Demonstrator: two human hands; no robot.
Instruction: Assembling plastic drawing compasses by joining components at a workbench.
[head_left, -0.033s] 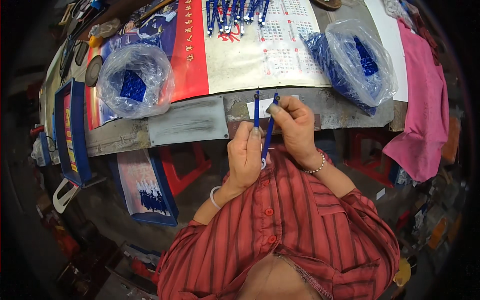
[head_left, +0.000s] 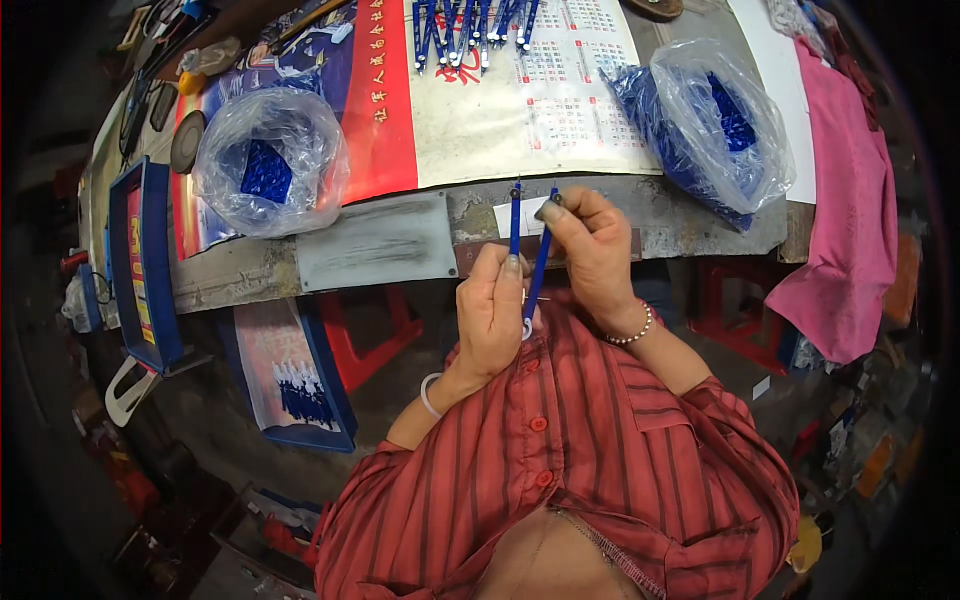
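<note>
The blue two-legged tool (head_left: 537, 277) is held in the air at the near edge of the worktop (head_left: 700, 228), around the middle of that edge, its slim tips pointing toward the far side. The left hand (head_left: 490, 310) is closed on the left leg, thumb pressed along it; whether the two legs join at the lower end is hard to tell, since the fingers cover that part. The right hand (head_left: 598, 245) pinches the upper end of the right leg between thumb and fingertip, close to its dark fitting.

For good handling, the left thumb should probably bear firmly low on the leg, so the pair cannot twist while the right fingertips press at the end. A light pinch there — just beside the tip, not over it — would likely spare the fingers a prick. The legs stand slightly apart, and that gap seems worth guarding. Resting both wrists against the worktop's near edge might steady things. More blue tools (head_left: 465, 35) lie at the far edge, well apart from both hands.
</note>
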